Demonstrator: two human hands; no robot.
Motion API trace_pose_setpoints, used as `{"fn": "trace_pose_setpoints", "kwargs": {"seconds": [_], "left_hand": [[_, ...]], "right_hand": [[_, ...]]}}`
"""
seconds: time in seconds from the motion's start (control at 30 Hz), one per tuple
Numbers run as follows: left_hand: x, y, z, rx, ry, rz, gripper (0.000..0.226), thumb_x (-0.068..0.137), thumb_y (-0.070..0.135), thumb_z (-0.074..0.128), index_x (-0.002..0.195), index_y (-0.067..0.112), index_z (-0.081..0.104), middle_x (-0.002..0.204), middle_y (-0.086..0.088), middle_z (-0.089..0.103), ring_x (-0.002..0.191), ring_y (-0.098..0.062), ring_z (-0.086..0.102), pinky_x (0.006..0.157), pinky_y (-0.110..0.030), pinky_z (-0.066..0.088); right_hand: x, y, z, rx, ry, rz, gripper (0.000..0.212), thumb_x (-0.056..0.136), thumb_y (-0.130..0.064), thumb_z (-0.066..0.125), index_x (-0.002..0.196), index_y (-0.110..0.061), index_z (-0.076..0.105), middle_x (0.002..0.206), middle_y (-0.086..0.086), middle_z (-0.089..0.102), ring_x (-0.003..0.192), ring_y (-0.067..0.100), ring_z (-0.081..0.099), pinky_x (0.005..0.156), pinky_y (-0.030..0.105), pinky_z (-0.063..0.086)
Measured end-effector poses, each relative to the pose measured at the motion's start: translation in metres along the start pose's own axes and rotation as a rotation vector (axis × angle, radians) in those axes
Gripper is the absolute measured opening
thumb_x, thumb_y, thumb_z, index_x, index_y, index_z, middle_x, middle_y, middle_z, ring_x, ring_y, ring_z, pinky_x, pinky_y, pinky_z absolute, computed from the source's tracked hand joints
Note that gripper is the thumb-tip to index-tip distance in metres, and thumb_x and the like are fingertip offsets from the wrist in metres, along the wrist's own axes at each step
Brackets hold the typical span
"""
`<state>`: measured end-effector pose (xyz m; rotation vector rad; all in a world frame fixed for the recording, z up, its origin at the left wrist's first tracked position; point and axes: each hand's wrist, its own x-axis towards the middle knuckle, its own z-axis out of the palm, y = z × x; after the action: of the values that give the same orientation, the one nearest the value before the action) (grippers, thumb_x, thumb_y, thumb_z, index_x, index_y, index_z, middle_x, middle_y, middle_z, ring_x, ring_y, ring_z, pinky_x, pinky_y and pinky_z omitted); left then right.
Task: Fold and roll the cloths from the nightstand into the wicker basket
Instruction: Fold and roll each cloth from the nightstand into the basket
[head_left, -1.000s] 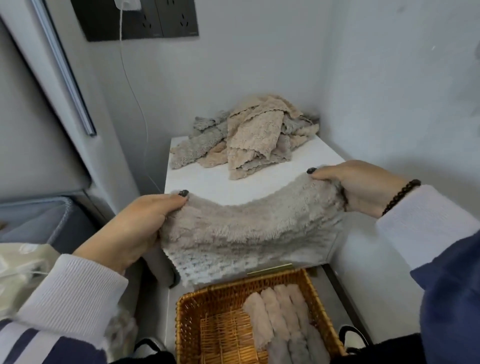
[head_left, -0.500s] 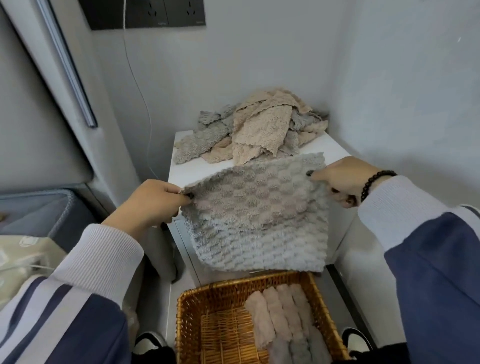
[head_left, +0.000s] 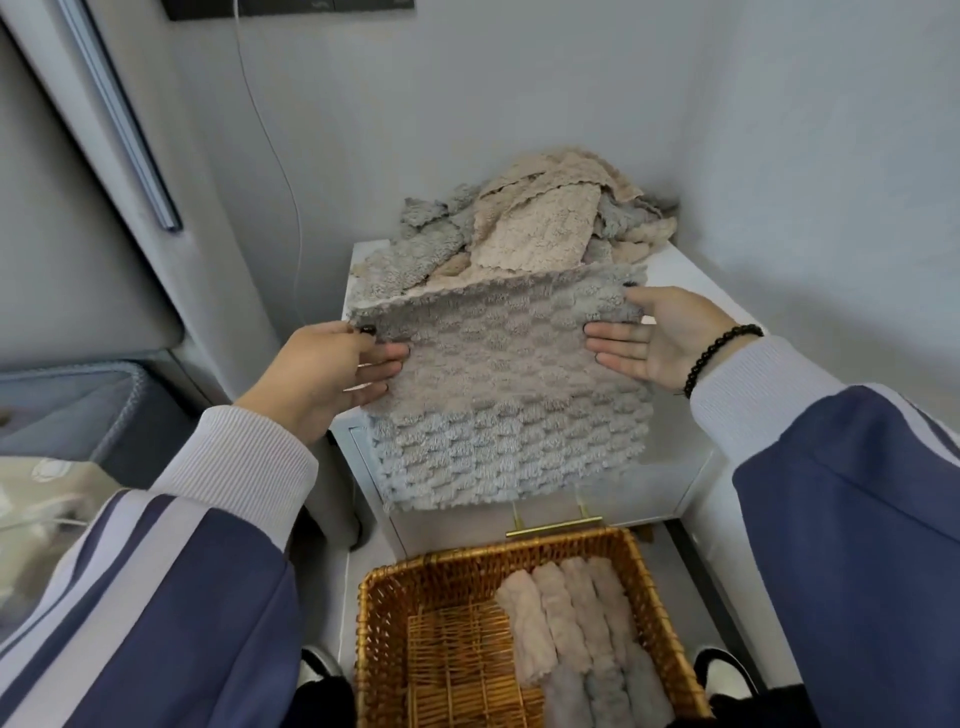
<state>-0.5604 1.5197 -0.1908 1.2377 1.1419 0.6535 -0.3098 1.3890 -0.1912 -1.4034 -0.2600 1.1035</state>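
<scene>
1. the left hand (head_left: 332, 369) and right hand (head_left: 649, 338) hold one grey-beige waffle cloth (head_left: 498, 395) by its upper side edges. each thumb pinches the top corner while the fingers lie fairly straight across the face, likely to keep the cloth spread and square for a fold.
2. the cloth hangs in front of the white nightstand (head_left: 691, 280). its top edge is level with the tabletop, and its lower half drapes over the drawer front, just above the brass handle (head_left: 553, 529).
3. the pile of unfolded cloths (head_left: 524, 228), beige and grey mixed, sits at the back of the nightstand against the wall corner. much of the work seems left.
4. the wicker basket (head_left: 395, 587) stands on the floor below, between the feet. its right half holds rolled cloths (head_left: 576, 639) packed side by side, pinkish rolls behind and grey ones nearer; the left half shows bare weave, where the next roll would probably go.
</scene>
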Motion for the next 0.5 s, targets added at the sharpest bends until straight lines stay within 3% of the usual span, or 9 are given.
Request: {"fn": "trace_pose_setpoints", "kwargs": {"seconds": [0.07,0.17,0.37,0.5], "left_hand": [[0.004,-0.002,0.000,-0.054,-0.001,0.007,0.016,0.101,0.009,0.042,0.098,0.011,0.057,0.097,-0.011,0.074,0.088,-0.022,0.069,0.084,-0.035,0.053],[0.012,-0.005,0.000,-0.131,0.010,0.023,0.024,0.100,0.001,0.039,0.112,0.007,0.059,0.101,-0.017,0.072,0.093,-0.025,0.071,0.080,-0.035,0.057],[0.029,-0.011,0.007,-0.266,0.001,0.082,0.029,0.096,-0.007,0.041,0.117,0.001,0.060,0.110,-0.017,0.069,0.101,-0.022,0.068,0.086,-0.026,0.056],[0.044,-0.012,0.011,-0.351,0.020,0.135,0.032,0.095,-0.008,0.041,0.121,-0.002,0.058,0.111,-0.015,0.069,0.101,-0.020,0.069,0.092,-0.028,0.054]], "right_hand": [[0.008,0.000,0.001,0.068,-0.011,-0.031,0.051,0.101,-0.028,0.043,0.147,-0.015,0.025,0.098,0.015,0.066,0.091,0.026,0.064,0.084,0.036,0.052],[0.018,-0.001,0.003,0.140,-0.046,-0.060,0.050,0.101,-0.026,0.043,0.146,-0.015,0.025,0.099,0.017,0.064,0.094,0.029,0.062,0.089,0.038,0.051],[0.040,-0.001,0.005,0.219,-0.102,-0.113,0.049,0.101,-0.022,0.043,0.145,-0.012,0.024,0.102,0.023,0.063,0.096,0.032,0.062,0.087,0.038,0.051],[0.057,-0.002,0.010,0.242,-0.123,-0.153,0.053,0.101,-0.021,0.042,0.148,-0.011,0.020,0.101,0.023,0.062,0.095,0.032,0.062,0.086,0.037,0.051]]}}
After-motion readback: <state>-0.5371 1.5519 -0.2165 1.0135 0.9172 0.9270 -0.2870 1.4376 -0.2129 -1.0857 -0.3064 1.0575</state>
